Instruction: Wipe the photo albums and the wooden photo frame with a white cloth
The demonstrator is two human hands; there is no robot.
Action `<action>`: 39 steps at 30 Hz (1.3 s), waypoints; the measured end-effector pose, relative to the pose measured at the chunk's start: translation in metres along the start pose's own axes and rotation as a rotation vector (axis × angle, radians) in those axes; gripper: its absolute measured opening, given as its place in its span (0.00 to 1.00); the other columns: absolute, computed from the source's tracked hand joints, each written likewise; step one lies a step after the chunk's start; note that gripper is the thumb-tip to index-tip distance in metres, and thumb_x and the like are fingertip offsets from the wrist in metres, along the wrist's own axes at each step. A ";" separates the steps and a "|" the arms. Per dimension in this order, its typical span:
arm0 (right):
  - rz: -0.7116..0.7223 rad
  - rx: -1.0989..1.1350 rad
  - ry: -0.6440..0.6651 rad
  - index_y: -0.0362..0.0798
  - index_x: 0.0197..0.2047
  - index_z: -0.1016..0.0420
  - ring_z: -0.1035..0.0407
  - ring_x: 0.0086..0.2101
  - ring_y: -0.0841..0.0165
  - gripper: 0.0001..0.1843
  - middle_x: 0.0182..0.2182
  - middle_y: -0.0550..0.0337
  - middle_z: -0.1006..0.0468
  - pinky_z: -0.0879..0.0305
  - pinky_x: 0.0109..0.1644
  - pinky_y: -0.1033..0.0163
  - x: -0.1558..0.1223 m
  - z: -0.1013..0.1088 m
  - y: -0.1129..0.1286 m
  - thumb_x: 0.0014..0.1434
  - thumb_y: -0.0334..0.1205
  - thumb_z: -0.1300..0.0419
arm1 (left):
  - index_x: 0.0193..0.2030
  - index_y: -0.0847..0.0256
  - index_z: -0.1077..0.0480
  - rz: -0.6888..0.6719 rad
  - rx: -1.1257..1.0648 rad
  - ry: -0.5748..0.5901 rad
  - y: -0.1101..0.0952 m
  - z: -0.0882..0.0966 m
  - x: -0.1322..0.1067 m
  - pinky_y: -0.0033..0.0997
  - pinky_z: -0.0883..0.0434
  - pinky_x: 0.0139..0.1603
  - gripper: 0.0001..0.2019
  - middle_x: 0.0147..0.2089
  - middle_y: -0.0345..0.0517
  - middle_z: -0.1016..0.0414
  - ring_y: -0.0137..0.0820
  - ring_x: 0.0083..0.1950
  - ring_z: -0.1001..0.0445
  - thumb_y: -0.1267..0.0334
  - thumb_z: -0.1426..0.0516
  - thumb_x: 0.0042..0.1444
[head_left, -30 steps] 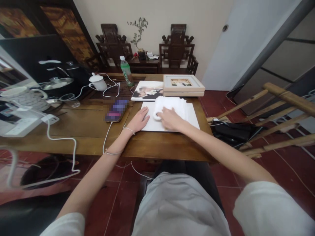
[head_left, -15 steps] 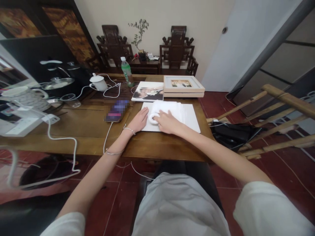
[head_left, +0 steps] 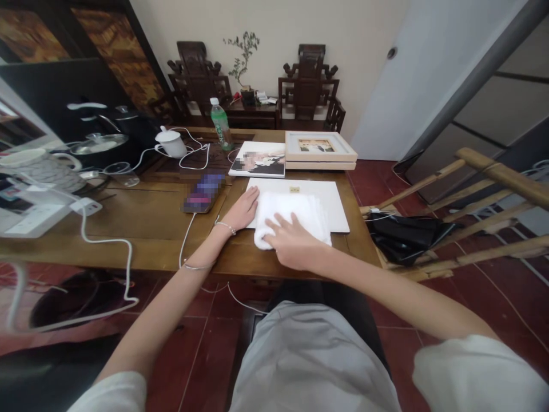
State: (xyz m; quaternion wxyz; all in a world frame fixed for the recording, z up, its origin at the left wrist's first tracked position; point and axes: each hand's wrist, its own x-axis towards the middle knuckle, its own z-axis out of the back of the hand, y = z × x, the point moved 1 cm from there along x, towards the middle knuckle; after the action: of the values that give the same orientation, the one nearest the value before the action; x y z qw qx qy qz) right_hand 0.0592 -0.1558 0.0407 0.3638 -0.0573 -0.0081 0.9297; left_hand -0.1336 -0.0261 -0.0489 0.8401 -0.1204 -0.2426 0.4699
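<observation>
My right hand presses flat on a folded white cloth, fingers spread over its near edge. The cloth lies across the near part of a white flat board on the wooden table. A small gold mark shows near the board's far edge. My left hand rests flat and open on the table, touching the board's left edge. A bracelet is on that wrist.
A phone on a cable lies left of the board. Behind are a photo print, stacked picture frames, a green bottle and a white cup. A power strip sits at left; bamboo chairs stand to the right.
My right hand has drawn the white cloth toward me, from the board's far part to its near edge. The far part of the board with its gold mark now shows. My left hand stayed put.
</observation>
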 end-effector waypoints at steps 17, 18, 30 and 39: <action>-0.183 0.013 -0.130 0.44 0.63 0.31 0.53 0.69 0.43 0.27 0.70 0.43 0.42 0.54 0.66 0.26 0.093 -0.017 -0.048 0.63 0.27 0.51 | 0.70 0.64 0.40 0.130 -0.363 -0.191 -0.011 0.011 -0.002 0.45 0.53 0.76 0.34 0.74 0.54 0.43 0.41 0.75 0.46 0.41 0.59 0.69; -0.111 0.000 -0.143 0.44 0.62 0.30 0.53 0.69 0.44 0.26 0.70 0.44 0.42 0.54 0.66 0.27 0.090 -0.017 -0.041 0.63 0.27 0.51 | 0.70 0.63 0.39 0.128 -0.396 -0.234 -0.013 0.013 -0.002 0.45 0.52 0.76 0.35 0.74 0.54 0.44 0.41 0.75 0.46 0.40 0.59 0.68; 0.042 0.156 -0.020 0.46 0.42 0.21 0.29 0.34 0.63 0.18 0.36 0.51 0.19 0.44 0.37 0.60 0.004 0.022 -0.061 0.56 0.26 0.49 | 0.69 0.66 0.39 0.034 -0.186 -0.167 -0.014 0.008 -0.001 0.48 0.50 0.76 0.32 0.74 0.58 0.43 0.45 0.75 0.45 0.45 0.54 0.67; -0.212 0.240 -0.172 0.45 0.52 0.24 0.28 0.46 0.57 0.22 0.49 0.47 0.20 0.40 0.42 0.60 0.081 0.021 -0.092 0.60 0.28 0.53 | 0.63 0.64 0.32 0.001 -0.010 -0.032 -0.016 0.009 -0.002 0.50 0.42 0.73 0.24 0.68 0.55 0.33 0.45 0.71 0.37 0.59 0.54 0.65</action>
State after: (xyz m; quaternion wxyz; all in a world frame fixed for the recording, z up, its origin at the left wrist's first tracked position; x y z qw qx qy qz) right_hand 0.0598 -0.0322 0.0581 0.4617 0.0676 0.0660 0.8820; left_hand -0.1274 -0.0360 -0.0352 0.8354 -0.1170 -0.2583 0.4710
